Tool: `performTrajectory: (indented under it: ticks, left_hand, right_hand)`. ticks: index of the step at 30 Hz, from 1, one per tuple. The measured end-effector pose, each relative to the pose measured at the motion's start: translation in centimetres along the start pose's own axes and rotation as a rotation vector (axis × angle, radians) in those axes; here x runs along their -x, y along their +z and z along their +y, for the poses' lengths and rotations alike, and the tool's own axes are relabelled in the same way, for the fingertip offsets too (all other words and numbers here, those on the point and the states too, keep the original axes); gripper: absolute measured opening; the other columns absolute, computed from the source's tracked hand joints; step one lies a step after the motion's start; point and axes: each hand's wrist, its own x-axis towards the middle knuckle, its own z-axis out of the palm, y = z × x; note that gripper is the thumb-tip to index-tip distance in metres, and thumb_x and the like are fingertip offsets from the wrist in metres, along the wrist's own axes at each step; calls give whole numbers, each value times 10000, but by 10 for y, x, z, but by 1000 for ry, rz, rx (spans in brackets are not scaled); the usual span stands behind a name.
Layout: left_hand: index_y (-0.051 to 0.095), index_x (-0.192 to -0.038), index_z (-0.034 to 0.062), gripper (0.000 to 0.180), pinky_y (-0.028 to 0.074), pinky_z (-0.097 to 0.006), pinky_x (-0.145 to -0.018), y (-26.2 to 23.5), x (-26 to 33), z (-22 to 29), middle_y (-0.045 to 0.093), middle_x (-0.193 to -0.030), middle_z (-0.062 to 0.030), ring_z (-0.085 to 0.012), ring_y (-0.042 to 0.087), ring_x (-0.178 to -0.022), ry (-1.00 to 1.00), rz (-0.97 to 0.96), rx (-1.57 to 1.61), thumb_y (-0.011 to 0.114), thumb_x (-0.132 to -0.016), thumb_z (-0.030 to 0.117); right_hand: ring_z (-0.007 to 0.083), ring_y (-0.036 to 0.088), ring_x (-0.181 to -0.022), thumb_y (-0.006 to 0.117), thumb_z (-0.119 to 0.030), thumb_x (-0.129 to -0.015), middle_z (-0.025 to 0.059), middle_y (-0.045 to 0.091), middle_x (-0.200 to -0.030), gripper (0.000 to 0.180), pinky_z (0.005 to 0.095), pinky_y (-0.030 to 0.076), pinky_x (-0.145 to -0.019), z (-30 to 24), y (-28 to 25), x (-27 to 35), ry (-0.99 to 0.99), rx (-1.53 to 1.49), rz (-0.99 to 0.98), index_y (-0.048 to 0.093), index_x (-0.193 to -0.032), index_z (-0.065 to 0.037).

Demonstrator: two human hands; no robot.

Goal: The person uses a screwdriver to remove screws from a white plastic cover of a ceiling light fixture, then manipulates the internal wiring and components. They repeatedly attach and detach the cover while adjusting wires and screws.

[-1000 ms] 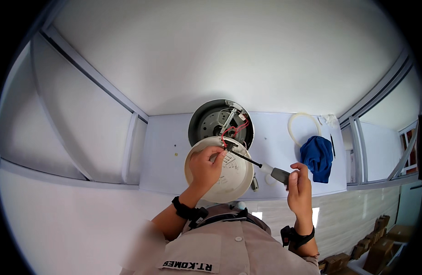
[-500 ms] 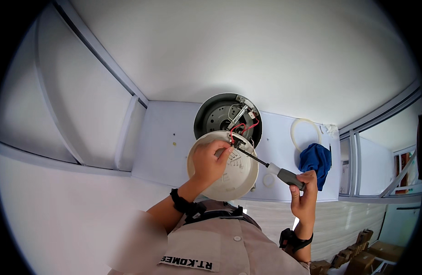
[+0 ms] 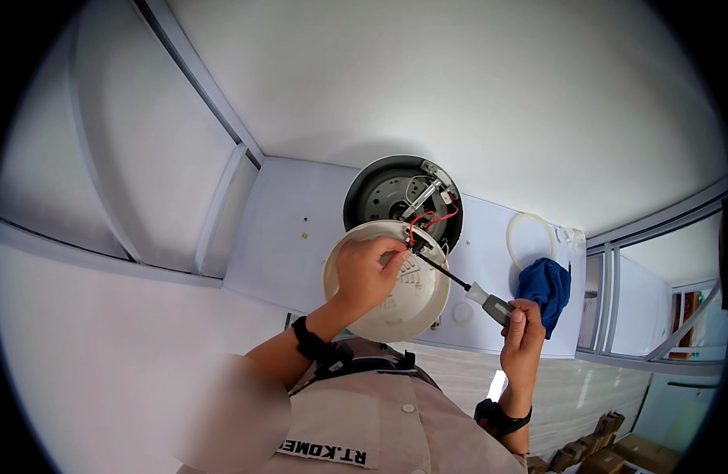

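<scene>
My right hand (image 3: 524,340) grips the end of a grey-handled screwdriver (image 3: 496,306), whose black shaft slants up and left. Its tip meets a small black part (image 3: 416,247) at the far rim of a round white cover (image 3: 391,316). My left hand (image 3: 365,272) is closed in a pinch at that part, reaching over the cover; its fingertips partly hide it. Red wires (image 3: 428,217) run from there into a round, dark-lined appliance housing (image 3: 372,186), probably a rice cooker body, open toward me. Inside it a metal strip (image 3: 421,199) lies aslant.
A blue cloth (image 3: 544,288) lies on the white table (image 3: 273,229) at the right, by a large pale ring (image 3: 512,245). A smaller translucent ring (image 3: 462,314) is near the screwdriver. Small bits lie at the left. Behind the table rises a white wall (image 3: 474,87).
My right hand has shifted its fingers on the screwdriver's handle, which sits slightly farther left. The left hand keeps its pinch at the black part. The whole view has shifted a little.
</scene>
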Motion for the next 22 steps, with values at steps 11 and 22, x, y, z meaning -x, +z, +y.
performTrajectory:
  ticks: [11, 22]
  left_hand:
    - [748, -845, 104, 121, 512, -372, -699, 0, -1, -5, 771, -800, -63, -276, 717, -703, -35, -31, 21, 855, -822, 156]
    - [767, -864, 94, 132, 539, -368, -684, 0, -2, -13, 758, -764, -92, -274, 722, -662, 1, -43, 36, 860, -828, 180]
  right_hand:
    - [213, 489, -1000, 724, -70, -963, 109, 511, -1097, 391, 354, 392, -997, 8, -5, 4, -265, -152, -44, 447, -1236, -37]
    - [267, 556, -823, 716, -223, -1006, 125, 595, -1043, 296, 318, 451, -750, 4, -12, 2, -239, 155, 37, 565, -1159, -20]
